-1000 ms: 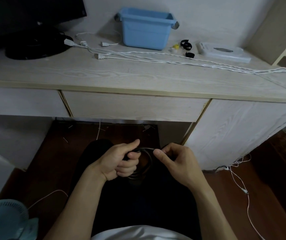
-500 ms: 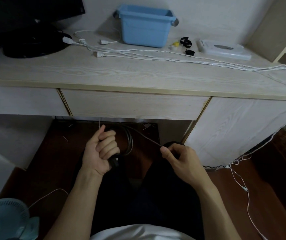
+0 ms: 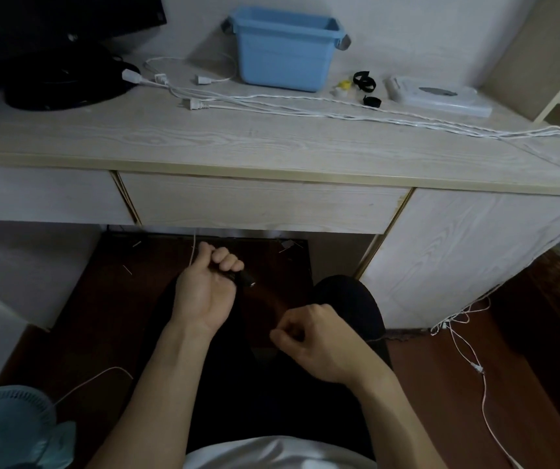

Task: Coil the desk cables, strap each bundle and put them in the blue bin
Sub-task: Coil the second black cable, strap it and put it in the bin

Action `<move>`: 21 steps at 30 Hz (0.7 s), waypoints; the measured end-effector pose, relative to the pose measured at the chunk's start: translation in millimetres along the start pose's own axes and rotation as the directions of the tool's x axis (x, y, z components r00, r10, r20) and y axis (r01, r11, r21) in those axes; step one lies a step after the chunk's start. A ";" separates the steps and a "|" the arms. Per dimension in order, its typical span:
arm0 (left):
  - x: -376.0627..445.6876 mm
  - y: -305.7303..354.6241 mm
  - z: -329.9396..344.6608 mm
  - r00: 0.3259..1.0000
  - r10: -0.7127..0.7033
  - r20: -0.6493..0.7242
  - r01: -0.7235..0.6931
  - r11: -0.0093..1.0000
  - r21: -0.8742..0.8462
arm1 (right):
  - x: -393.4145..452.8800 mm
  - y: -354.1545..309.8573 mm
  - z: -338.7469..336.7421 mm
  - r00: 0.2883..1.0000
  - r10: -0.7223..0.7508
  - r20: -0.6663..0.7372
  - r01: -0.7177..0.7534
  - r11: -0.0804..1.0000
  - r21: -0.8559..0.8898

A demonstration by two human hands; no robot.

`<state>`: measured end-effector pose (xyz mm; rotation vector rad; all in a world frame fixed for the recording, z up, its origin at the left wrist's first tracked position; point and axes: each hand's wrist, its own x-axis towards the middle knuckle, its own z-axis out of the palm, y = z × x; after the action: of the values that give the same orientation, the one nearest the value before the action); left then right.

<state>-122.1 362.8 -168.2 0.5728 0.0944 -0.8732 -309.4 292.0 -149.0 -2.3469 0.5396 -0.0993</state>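
Observation:
My left hand (image 3: 205, 286) is a fist below the desk drawer, gripping a black cable whose plug end (image 3: 246, 281) sticks out beside my fingers. Lower and to the right, over my lap, my right hand (image 3: 319, 343) is pinched shut; the black cable there is lost against my dark trousers. The blue bin (image 3: 285, 59) stands at the back of the desk. Several white cables (image 3: 305, 108) lie stretched across the desk top and hang over its right end. Two black straps (image 3: 364, 81) lie to the right of the bin.
A monitor base (image 3: 65, 88) sits at the desk's back left, a flat white box (image 3: 437, 96) at the back right. A tangled white cable (image 3: 474, 363) trails on the floor by the right cabinet. A teal fan (image 3: 7, 431) stands at bottom left.
My left hand has lifted the black cable up toward the drawer and turned palm-down. My right hand has dropped lower and away from it, so the hands are farther apart.

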 end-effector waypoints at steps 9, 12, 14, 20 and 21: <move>-28.4 -21.9 13.7 0.966 -0.179 0.185 -0.093 0.428 0.899 | -2.8 -10.4 -7.3 0.993 -0.115 -0.007 0.115 0.993 0.007; -27.9 -20.2 11.7 0.907 -0.368 0.205 -0.141 0.194 0.971 | -2.9 -7.4 -10.1 0.990 -0.102 -0.094 0.102 0.995 0.000; -26.9 -19.3 10.3 0.878 -0.429 0.212 -0.127 0.219 0.967 | -3.7 -5.2 -12.5 0.986 -0.060 -0.154 0.066 0.997 0.037; -25.0 -22.2 15.3 0.979 -0.180 0.098 0.072 0.749 0.659 | -7.9 -6.7 -21.6 0.988 -0.033 -0.150 0.042 0.998 0.057; -22.8 -18.7 13.9 0.985 -0.165 0.054 0.105 0.814 0.572 | -8.4 -6.4 -23.5 0.992 -0.036 -0.122 0.042 0.998 0.050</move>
<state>-152.9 362.2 -157.7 1.0913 -0.2328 -1.0739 -320.0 284.7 -126.6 -2.3105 0.5433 -0.2728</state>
